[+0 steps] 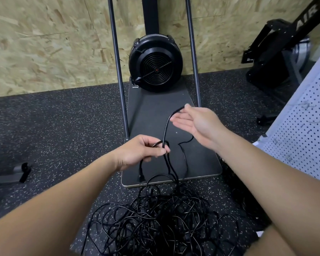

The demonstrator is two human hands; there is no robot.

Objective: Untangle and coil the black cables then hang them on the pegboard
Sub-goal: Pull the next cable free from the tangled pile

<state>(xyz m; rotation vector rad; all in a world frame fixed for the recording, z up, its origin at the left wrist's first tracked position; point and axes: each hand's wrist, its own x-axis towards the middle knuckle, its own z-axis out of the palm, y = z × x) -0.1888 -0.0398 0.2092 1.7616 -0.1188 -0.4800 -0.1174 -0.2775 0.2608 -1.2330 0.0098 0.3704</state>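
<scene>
A tangled heap of black cables (pixel 161 220) lies on the speckled floor in front of me. One black cable (pixel 166 126) rises from the heap. My left hand (pixel 140 154) pinches it between thumb and fingers, with a short plug end (pixel 141 177) hanging below. The cable runs on up to my right hand (pixel 194 121), whose fingers are straight and palm up, the cable lying across the fingertips. A white pegboard (pixel 307 130) leans at the right edge.
A black fan unit (pixel 155 63) stands on a dark flat base plate (pixel 201 163) between two upright metal poles (pixel 118 71). A chipboard wall is behind. Black gym equipment (pixel 273 58) sits at the back right, and a grey foot piece (pixel 9 174) at the left.
</scene>
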